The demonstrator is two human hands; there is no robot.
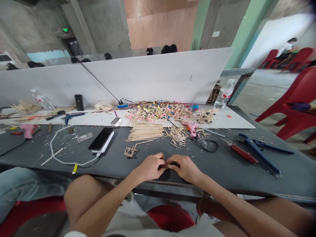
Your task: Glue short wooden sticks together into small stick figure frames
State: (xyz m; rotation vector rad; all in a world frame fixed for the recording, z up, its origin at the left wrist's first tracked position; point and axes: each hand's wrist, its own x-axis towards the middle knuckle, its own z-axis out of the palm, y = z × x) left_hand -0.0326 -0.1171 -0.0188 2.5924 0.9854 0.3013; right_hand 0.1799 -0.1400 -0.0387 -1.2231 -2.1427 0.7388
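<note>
Head view: left hand (150, 166) and right hand (187, 168) meet at near edge of grey table (222, 166), fingers curled, both pinching small brown piece (168, 165) between them. Little stick frame (130, 151) just far-left of hands. Stick bundle (145, 131) farther back, pink glue gun (190, 128) to its right. Phone (101, 139) left, blue cutters (259, 149) right.

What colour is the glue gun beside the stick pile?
The glue gun is pink; head view shows it.
</note>
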